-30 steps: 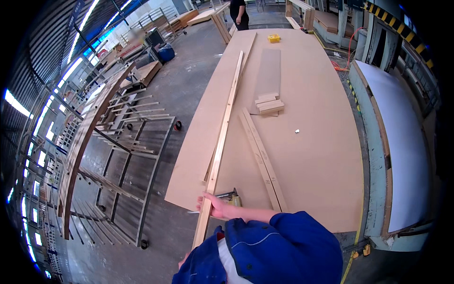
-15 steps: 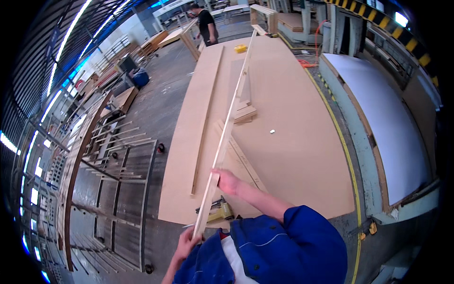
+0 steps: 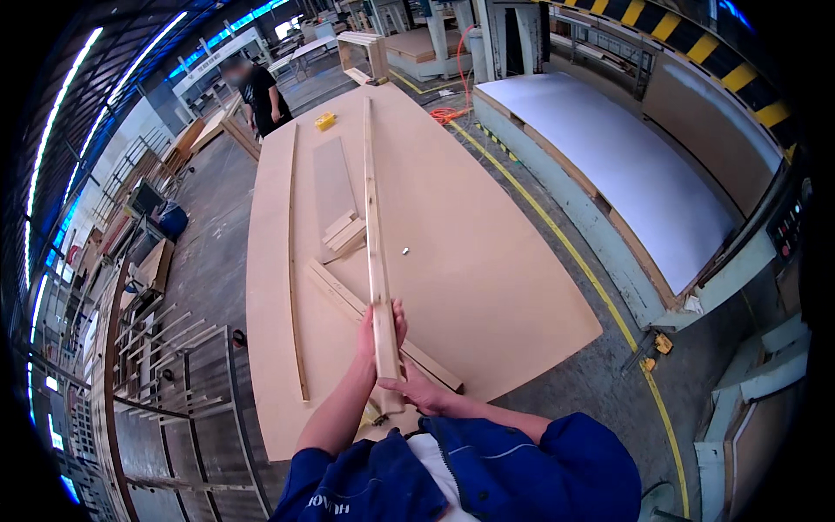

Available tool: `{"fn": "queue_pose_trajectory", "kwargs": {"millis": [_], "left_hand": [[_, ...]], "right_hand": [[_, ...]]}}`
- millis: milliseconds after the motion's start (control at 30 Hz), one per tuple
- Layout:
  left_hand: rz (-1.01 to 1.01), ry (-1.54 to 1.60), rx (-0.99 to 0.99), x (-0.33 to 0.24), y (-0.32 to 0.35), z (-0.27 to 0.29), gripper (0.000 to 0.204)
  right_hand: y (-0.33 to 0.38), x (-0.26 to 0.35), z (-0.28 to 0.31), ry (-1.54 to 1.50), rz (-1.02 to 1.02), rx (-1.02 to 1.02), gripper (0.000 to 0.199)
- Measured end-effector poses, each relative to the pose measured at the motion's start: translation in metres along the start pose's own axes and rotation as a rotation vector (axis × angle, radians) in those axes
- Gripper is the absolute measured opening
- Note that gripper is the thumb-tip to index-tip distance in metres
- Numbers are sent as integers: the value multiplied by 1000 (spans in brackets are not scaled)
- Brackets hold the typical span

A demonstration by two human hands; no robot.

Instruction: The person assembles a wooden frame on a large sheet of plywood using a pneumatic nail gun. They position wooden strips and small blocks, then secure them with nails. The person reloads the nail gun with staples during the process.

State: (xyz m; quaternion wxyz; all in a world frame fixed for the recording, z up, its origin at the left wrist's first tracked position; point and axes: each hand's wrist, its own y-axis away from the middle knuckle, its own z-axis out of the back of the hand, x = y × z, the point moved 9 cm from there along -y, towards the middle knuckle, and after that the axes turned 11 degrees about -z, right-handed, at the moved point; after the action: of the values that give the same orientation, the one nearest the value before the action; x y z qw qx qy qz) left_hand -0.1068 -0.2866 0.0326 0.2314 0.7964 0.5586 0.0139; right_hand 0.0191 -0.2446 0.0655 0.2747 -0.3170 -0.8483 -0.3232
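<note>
I hold a long thin wooden strip [image 3: 372, 217] with both hands; it runs away from me over the middle of a large light-brown board [image 3: 496, 261]. My left hand [image 3: 376, 335] is wrapped around the strip a little way up from its near end. My right hand [image 3: 419, 393] grips that near end, close to my blue jacket. Below the hands, two flat wooden strips [image 3: 348, 300] lie at a slant on the board.
On the board lie a second long strip [image 3: 291, 261] near its left edge, a flat plank [image 3: 330, 178], short blocks [image 3: 345, 231], a small pale part [image 3: 405, 252] and a yellow object [image 3: 325, 122]. Metal racks [image 3: 165, 374] stand left, a white panel [image 3: 626, 165] right. A person in black [image 3: 258, 87] stands far off.
The strip has swung from the board's left edge to over its middle. My left hand has come up onto it, so both hands now hold it. My view turned left.
</note>
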Motion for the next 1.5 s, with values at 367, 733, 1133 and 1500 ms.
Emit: {"fn": "queue_pose_trajectory", "kwargs": {"millis": [367,733,1133,1500], "left_hand": [[134,-1310,94,69,74,108,48],[-407,-1109,-896,11,316,344,25],[-314,-1294,-786,22,298,366,29],[-704,-1830,-793,-218,249,269,55]], "right_hand": [[74,33,224,228,183,-499,92],[24,175,330,228,212,-447,68],[4,-23,298,1284,147,-586,83],[-11,-103,160,1298,-78,-557,87]]}}
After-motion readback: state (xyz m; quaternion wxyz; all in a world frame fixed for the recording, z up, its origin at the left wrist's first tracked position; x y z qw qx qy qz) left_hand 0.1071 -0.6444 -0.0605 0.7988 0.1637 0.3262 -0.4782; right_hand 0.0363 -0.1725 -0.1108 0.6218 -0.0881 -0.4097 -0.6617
